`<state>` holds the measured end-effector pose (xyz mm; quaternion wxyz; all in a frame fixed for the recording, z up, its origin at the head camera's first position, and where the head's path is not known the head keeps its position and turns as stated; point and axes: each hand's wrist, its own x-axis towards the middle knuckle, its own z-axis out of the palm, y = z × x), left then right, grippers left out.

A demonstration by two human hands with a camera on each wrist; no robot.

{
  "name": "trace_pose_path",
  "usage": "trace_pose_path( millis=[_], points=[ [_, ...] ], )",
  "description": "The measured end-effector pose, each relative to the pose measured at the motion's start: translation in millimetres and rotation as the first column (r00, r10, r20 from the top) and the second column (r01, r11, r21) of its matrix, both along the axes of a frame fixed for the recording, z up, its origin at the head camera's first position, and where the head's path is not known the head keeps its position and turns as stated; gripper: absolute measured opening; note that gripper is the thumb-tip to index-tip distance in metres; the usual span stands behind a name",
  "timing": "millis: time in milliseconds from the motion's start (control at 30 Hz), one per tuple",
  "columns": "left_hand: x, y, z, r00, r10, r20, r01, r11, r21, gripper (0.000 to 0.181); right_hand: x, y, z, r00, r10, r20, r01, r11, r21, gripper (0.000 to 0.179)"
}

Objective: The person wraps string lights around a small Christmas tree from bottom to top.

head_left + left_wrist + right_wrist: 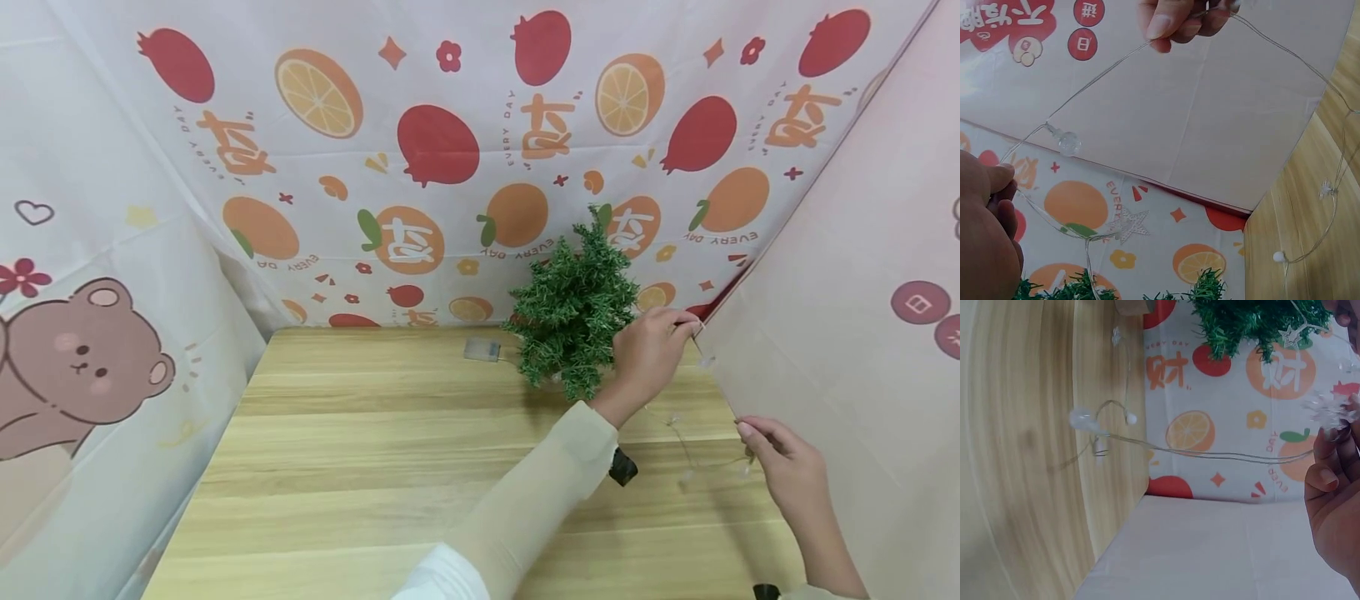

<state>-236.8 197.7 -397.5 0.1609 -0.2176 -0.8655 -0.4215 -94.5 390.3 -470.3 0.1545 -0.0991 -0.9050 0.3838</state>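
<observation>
A string of fairy lights on thin clear wire stretches between my two hands. My left hand [648, 354] pinches the wire between thumb and fingers, just right of a small green artificial Christmas tree [573, 308]. Lower and to the right, my right hand [795, 467] pinches another stretch of it, beside a clear snowflake-shaped light [1329, 411]. Between the hands hangs a clear round bulb [1069, 144]. A star-shaped light [1132, 226] dangles near the left hand, where the wire runs down to the tree. More wire loops from the right hand down over the table.
A flat grey box [482, 349] lies left of the tree on the wooden table [360, 467], with a wire leading toward the tree. Behind stands a fruit-printed cloth [450, 75]; pale cloth walls [840, 333] close in both sides, the right one near my right hand.
</observation>
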Motion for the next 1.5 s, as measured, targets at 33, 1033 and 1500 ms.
trace_pose_path(
  millis=[33,1033,1500],
  points=[
    [0.0,0.6,1.1,1.0,0.003,0.01,-0.003,1.0,0.002,0.021,1.2,1,-0.5,1.0,-0.002,-0.004,0.002,1.0,-0.002,0.034],
    [-18.1,30.5,5.0,0.996,0.031,-0.08,-0.03,0.999,0.017,0.021,36.4,35,-19.9,0.979,-0.161,0.126,0.161,0.987,0.006,0.045],
    [-23.7,40.7,-8.2,0.999,0.028,-0.025,-0.033,0.973,-0.229,0.024,28.3,28,7.8,0.963,-0.266,0.048,0.267,0.964,-0.012,0.043]
  ],
)
